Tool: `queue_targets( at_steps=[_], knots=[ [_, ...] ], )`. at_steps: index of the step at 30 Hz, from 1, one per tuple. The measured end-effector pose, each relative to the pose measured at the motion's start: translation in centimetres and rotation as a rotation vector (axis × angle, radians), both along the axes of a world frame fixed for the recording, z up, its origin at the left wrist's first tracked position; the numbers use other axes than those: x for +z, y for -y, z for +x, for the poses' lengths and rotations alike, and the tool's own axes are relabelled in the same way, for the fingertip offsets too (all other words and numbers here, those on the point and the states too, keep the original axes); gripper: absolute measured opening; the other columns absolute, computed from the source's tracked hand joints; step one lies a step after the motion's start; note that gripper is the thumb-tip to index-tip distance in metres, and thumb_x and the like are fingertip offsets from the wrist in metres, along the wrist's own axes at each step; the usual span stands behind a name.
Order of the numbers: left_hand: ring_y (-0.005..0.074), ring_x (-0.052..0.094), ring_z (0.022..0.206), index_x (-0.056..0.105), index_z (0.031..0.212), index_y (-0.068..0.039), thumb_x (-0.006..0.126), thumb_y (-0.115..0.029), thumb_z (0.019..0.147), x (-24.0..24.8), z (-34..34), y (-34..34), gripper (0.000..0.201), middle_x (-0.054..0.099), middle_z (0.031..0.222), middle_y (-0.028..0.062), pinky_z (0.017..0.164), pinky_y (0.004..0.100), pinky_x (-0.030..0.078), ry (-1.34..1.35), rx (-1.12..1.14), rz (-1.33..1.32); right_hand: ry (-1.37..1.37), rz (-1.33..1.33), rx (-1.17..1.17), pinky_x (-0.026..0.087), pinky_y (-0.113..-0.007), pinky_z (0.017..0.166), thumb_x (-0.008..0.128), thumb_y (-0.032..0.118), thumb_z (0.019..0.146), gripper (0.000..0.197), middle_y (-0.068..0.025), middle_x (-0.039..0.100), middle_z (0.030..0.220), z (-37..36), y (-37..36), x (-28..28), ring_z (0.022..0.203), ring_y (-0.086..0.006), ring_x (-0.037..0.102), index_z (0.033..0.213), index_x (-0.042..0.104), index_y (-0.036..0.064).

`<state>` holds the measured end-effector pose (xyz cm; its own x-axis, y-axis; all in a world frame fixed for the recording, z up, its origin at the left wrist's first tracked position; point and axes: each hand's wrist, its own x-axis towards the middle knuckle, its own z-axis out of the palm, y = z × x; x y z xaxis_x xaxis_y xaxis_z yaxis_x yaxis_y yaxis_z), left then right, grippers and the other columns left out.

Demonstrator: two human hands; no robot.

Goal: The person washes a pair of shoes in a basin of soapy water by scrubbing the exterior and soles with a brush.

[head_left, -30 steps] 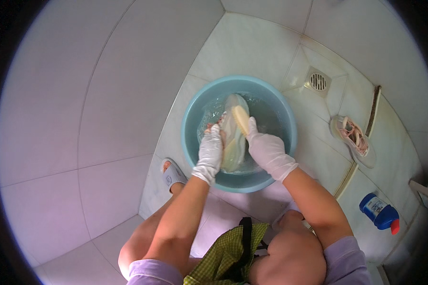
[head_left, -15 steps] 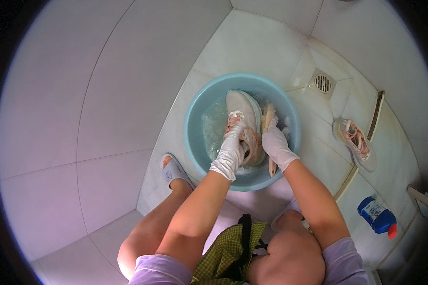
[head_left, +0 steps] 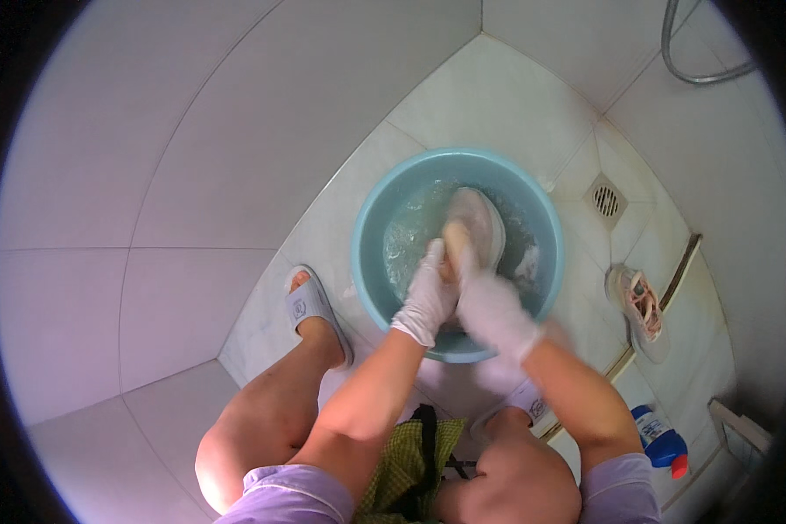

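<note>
A pale sneaker (head_left: 482, 210) lies toe away from me in soapy water inside a light-blue basin (head_left: 371, 288). My left hand (head_left: 428, 297), in a white glove, is closed around the shoe's ankle part at its left side. Across the laces, my gloved right hand (head_left: 496, 310) is smeared by motion and grips a scrubbing brush with a pale wooden-coloured head (head_left: 456, 236). The brush rests over the shoe's upper, close beside my left fingers. Both hands hide the laces and most of the heel.
A second sneaker (head_left: 642, 314) with pink laces lies on the tiles at right, near a floor drain (head_left: 605, 200). A blue bottle with a red cap (head_left: 659, 439) lies closer to me. A metal hose (head_left: 703, 80) hangs at top right. Slippered feet flank the basin.
My right hand and the brush have moved left, from the shoe's right side to over its top. The shoe sits lower in the basin, and the whole view has shifted.
</note>
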<state>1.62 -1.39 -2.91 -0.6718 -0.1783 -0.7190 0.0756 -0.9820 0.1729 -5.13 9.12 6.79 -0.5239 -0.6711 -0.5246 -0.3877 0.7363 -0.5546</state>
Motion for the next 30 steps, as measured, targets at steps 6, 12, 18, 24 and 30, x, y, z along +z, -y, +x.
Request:
queue_targets(
  at_steps=[6,12,18,24,30],
  knots=[
    [0.0323,0.051,0.118,0.053,0.126,-0.01,0.041,-0.055,0.095,0.4,0.1,0.2,0.055,0.055,0.129,0.0124,0.105,0.0486,0.036,-0.065,0.032,0.099,-0.318,0.116,0.103,0.055,-0.045,0.063,0.047,0.01,0.088,0.056,-0.0206,0.065,0.088,-2.0,0.4,-2.8,0.077,-0.0341,0.068,0.141,0.029,0.0024],
    [0.0309,0.045,0.124,0.05,0.13,-0.01,0.04,-0.051,0.097,2.3,0.8,2.7,0.054,0.053,0.132,0.011,0.11,0.0438,0.029,0.02,0.01,0.059,0.064,0.163,0.227,0.054,-0.046,0.066,0.047,0.009,0.086,0.077,-0.0254,0.065,0.085,4.0,0.0,1.3,0.073,-0.0353,0.068,0.151,0.006,0.002],
    [0.0256,0.05,0.106,0.05,0.131,-0.01,0.042,-0.051,0.098,1.6,0.1,-0.7,0.053,0.057,0.124,0.0064,0.101,0.0382,0.036,-0.082,-0.047,0.061,-0.41,0.206,0.123,0.054,-0.045,0.071,0.044,0.01,0.088,0.061,-0.0214,0.067,0.091,-5.0,0.1,-4.2,0.081,-0.0348,0.068,0.146,0.026,0.002],
    [0.015,0.051,0.101,0.053,0.123,-0.006,0.042,-0.044,0.1,4.9,-3.5,-2.1,0.046,0.058,0.11,0.0036,0.089,0.0282,0.039,0.063,-0.12,-0.567,-0.072,0.181,-0.153,0.051,-0.044,0.081,0.043,0.01,0.088,0.058,-0.0278,0.066,0.095,-2.1,-1.7,-7.1,0.091,-0.0401,0.065,0.143,0.029,-0.0013],
    [0.0159,0.054,0.095,0.051,0.122,-0.005,0.047,-0.048,0.098,1.9,-2.7,-0.8,0.049,0.056,0.102,0.0068,0.086,0.0268,0.047,0.122,-0.042,-0.394,0.233,-0.032,0.042,0.051,-0.038,0.072,0.048,0.028,0.094,0.041,-0.0181,0.066,0.09,1.8,-1.6,-9.8,0.074,-0.0326,0.064,0.126,0.054,0.0023]
  ],
)
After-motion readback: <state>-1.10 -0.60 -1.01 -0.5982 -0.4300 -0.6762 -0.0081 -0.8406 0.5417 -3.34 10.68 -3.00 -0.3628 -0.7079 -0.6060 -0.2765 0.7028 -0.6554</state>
